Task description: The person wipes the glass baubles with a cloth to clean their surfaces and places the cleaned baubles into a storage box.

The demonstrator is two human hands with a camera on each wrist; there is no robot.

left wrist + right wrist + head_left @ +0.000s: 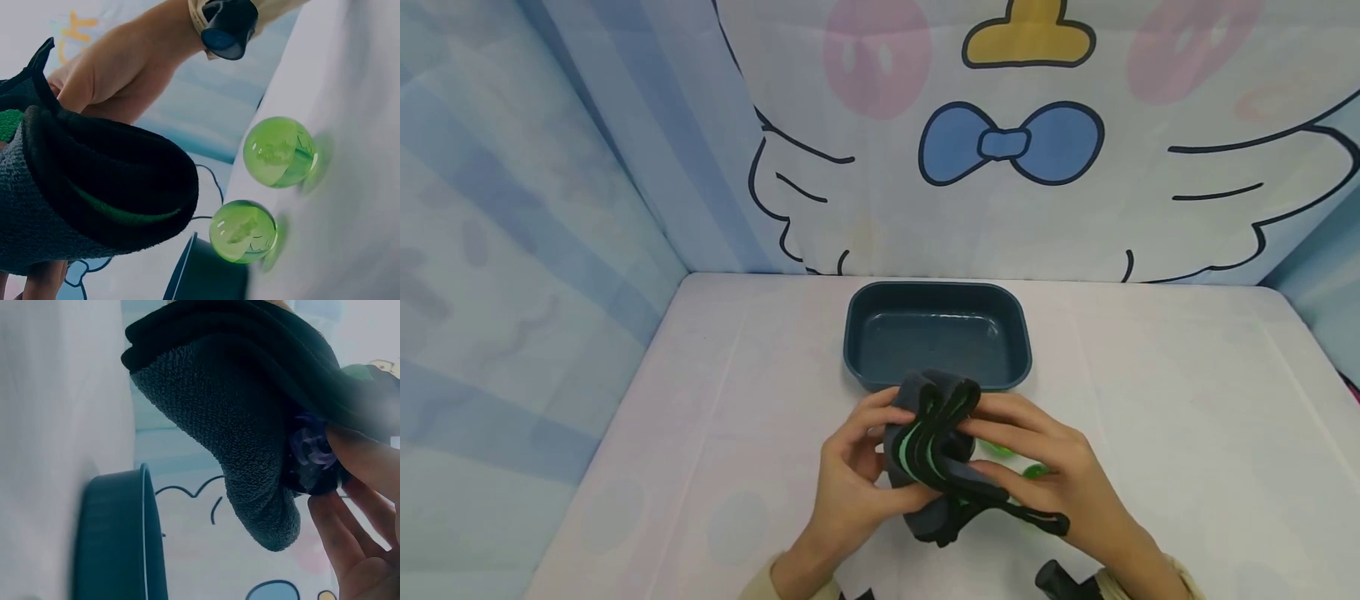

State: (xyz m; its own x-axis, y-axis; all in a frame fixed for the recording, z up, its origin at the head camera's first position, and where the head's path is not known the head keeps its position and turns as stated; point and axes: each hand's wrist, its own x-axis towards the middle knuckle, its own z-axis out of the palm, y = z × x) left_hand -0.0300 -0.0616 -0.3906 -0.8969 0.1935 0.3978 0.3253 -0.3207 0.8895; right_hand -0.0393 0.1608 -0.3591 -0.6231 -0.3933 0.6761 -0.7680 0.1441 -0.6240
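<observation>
My left hand (pixel 853 475) grips a folded dark grey cloth (pixel 913 517) with black edging and green stripes, its thumb across the front. My right hand (pixel 1060 462) is at the cloth's right side. In the right wrist view, its fingers (pixel 334 531) and thumb hold a dark purple, glossy ball (pixel 309 453) against the terry-like cloth (pixel 206 394). Part of the ball is hidden by the cloth and fingers. Two clear green balls (pixel 280 151) rest on the table below the right hand, mostly covered by it in the head view.
A dark teal rectangular basin (pixel 1026 333) stands on the pale table (pixel 737 467) just beyond the hands. Behind it hangs a cartoon-printed curtain (pixel 887 208), with blue fabric (pixel 512 333) at the left side.
</observation>
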